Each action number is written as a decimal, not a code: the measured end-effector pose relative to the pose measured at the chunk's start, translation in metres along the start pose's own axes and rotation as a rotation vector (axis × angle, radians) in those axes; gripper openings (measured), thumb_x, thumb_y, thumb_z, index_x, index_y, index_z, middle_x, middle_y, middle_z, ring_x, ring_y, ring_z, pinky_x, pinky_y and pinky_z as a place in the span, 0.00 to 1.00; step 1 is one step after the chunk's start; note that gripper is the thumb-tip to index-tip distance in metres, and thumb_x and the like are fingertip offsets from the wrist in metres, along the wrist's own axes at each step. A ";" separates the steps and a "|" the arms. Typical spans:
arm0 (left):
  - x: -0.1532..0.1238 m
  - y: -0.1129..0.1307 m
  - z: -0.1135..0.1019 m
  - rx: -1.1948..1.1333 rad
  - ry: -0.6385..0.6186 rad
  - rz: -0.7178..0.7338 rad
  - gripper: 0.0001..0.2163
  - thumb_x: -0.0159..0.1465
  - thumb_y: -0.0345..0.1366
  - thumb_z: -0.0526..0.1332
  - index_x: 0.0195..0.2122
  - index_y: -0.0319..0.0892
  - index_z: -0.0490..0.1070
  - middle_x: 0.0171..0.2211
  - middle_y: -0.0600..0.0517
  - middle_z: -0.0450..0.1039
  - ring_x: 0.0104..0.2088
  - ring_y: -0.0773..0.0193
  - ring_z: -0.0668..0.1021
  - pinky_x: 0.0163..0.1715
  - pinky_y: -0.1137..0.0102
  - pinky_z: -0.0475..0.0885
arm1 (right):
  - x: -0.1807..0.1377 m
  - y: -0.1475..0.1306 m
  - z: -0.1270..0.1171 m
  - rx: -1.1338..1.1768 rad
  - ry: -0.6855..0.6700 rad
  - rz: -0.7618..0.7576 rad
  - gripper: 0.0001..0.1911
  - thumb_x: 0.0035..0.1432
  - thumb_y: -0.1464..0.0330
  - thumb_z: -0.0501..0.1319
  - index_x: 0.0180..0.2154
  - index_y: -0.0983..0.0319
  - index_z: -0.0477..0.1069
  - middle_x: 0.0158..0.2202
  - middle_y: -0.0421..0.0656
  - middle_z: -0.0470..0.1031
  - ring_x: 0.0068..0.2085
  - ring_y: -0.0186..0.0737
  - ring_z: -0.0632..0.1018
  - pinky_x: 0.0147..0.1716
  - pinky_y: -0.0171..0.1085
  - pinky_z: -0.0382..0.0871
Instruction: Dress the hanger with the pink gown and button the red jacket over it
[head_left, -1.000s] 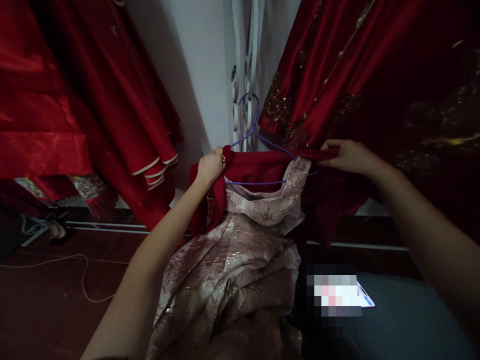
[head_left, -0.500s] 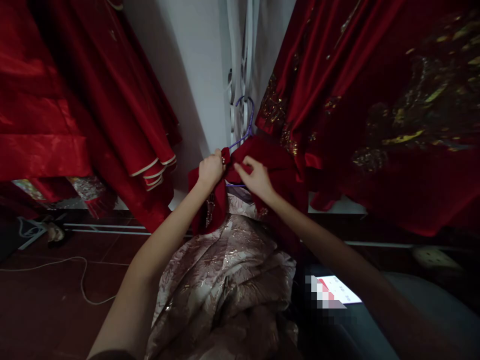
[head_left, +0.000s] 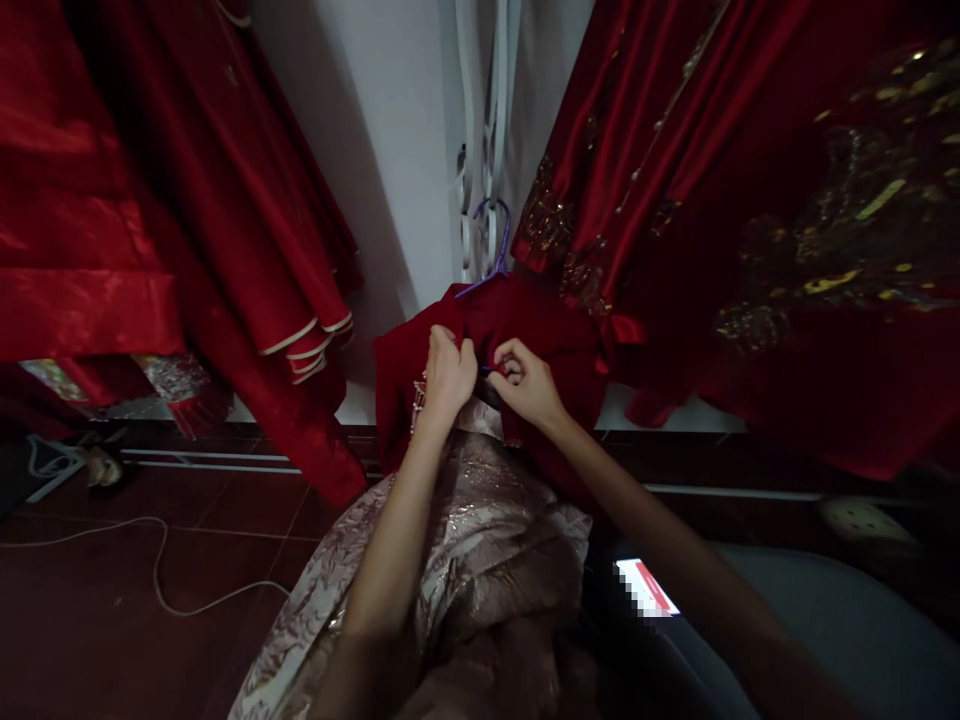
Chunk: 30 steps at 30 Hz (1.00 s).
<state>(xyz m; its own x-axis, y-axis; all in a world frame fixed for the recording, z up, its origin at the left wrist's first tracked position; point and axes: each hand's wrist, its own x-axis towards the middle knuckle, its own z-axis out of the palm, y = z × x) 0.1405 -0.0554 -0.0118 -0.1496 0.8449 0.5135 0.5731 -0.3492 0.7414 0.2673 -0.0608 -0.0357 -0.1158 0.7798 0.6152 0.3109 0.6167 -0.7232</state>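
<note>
A dark red jacket [head_left: 551, 325] with beaded trim hangs on a purple hanger [head_left: 501, 262]. My left hand [head_left: 452, 375] is closed on the jacket's left front edge, below the collar. Just across the neck opening, my right hand [head_left: 527, 385] has its fingers curled and pinched at the other front edge. Below the jacket's opening, a shiny champagne-coloured brocade skirt [head_left: 487, 500] drapes down in folds. The exact grip of the left fingertips is partly hidden behind the hand.
Red garments [head_left: 285, 200] hang at the left, and red ones with gold sequins [head_left: 840, 230] at the right. The hanger hooks onto a white metal scroll frame [head_left: 491, 120]. A lit phone screen [head_left: 646, 588] lies beside a grey seat [head_left: 825, 610]. A cable [head_left: 161, 560] runs across the tiled floor.
My left hand has moved down and to the right, and the jacket's left shoulder now lies spread over the hanger. My right hand has shifted slightly down and right.
</note>
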 end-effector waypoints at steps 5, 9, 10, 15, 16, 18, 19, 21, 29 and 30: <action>-0.008 -0.008 0.011 -0.314 -0.176 0.108 0.06 0.63 0.35 0.47 0.36 0.41 0.61 0.34 0.51 0.68 0.37 0.66 0.73 0.41 0.71 0.67 | -0.002 0.001 0.008 0.254 -0.101 0.021 0.07 0.44 0.72 0.57 0.29 0.61 0.60 0.27 0.36 0.62 0.26 0.28 0.65 0.24 0.28 0.59; -0.028 -0.037 0.024 -0.354 0.005 0.018 0.05 0.58 0.32 0.54 0.36 0.42 0.60 0.31 0.54 0.65 0.33 0.69 0.71 0.38 0.73 0.66 | -0.005 0.008 0.009 0.292 -0.049 0.083 0.08 0.44 0.72 0.58 0.29 0.61 0.60 0.29 0.36 0.62 0.28 0.29 0.66 0.26 0.28 0.61; -0.033 -0.043 0.026 -0.355 0.040 0.021 0.08 0.56 0.30 0.57 0.36 0.42 0.60 0.31 0.55 0.65 0.33 0.69 0.70 0.37 0.74 0.66 | -0.007 0.011 0.009 0.302 -0.040 0.102 0.08 0.44 0.71 0.59 0.30 0.60 0.60 0.29 0.37 0.62 0.29 0.29 0.67 0.27 0.29 0.62; -0.042 -0.048 0.032 -0.458 0.089 0.044 0.09 0.53 0.27 0.59 0.35 0.41 0.65 0.33 0.52 0.69 0.34 0.69 0.73 0.37 0.73 0.68 | -0.015 0.024 0.008 0.400 -0.085 0.154 0.14 0.45 0.66 0.63 0.35 0.59 0.62 0.34 0.38 0.66 0.34 0.32 0.71 0.34 0.33 0.68; -0.042 -0.047 0.032 -0.485 0.111 0.017 0.08 0.53 0.28 0.60 0.35 0.41 0.65 0.33 0.52 0.70 0.34 0.69 0.74 0.37 0.74 0.68 | -0.017 0.025 0.007 0.412 -0.085 0.154 0.15 0.45 0.65 0.64 0.36 0.59 0.63 0.35 0.39 0.67 0.35 0.32 0.71 0.36 0.34 0.69; -0.043 -0.045 0.032 -0.549 0.168 -0.052 0.09 0.52 0.31 0.62 0.34 0.41 0.65 0.31 0.53 0.71 0.32 0.70 0.75 0.34 0.75 0.69 | -0.020 0.027 0.006 0.422 -0.068 0.143 0.15 0.46 0.63 0.64 0.37 0.58 0.64 0.37 0.40 0.68 0.36 0.33 0.72 0.38 0.35 0.70; -0.044 -0.044 0.032 -0.589 0.186 -0.080 0.10 0.51 0.32 0.63 0.34 0.41 0.65 0.30 0.53 0.71 0.31 0.70 0.75 0.32 0.76 0.70 | -0.022 0.027 0.005 0.420 -0.055 0.136 0.15 0.46 0.63 0.64 0.37 0.58 0.64 0.37 0.41 0.69 0.36 0.33 0.73 0.39 0.36 0.70; -0.046 -0.044 0.032 -0.670 0.181 -0.110 0.12 0.50 0.33 0.65 0.33 0.41 0.64 0.28 0.54 0.71 0.30 0.70 0.76 0.30 0.76 0.70 | -0.024 0.026 0.004 0.410 -0.029 0.123 0.15 0.46 0.61 0.64 0.36 0.59 0.65 0.38 0.41 0.70 0.36 0.33 0.73 0.39 0.36 0.70; -0.050 -0.046 0.029 -0.675 0.125 -0.086 0.06 0.52 0.32 0.62 0.31 0.40 0.68 0.28 0.53 0.73 0.31 0.69 0.77 0.32 0.75 0.72 | -0.026 0.015 0.006 0.291 0.027 0.076 0.14 0.50 0.62 0.63 0.38 0.60 0.68 0.38 0.44 0.73 0.36 0.34 0.75 0.36 0.35 0.73; -0.051 -0.045 0.027 -0.642 0.101 -0.073 0.06 0.52 0.32 0.62 0.31 0.40 0.68 0.28 0.52 0.73 0.32 0.68 0.77 0.33 0.74 0.73 | -0.026 0.014 0.007 0.262 0.032 0.064 0.13 0.51 0.62 0.63 0.38 0.60 0.69 0.38 0.44 0.74 0.36 0.35 0.76 0.36 0.35 0.73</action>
<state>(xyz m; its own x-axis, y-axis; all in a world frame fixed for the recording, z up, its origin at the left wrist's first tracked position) 0.1439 -0.0716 -0.0828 -0.2630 0.8444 0.4668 -0.0320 -0.4912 0.8705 0.2684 -0.0714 -0.0638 -0.0727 0.8166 0.5726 0.0613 0.5766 -0.8147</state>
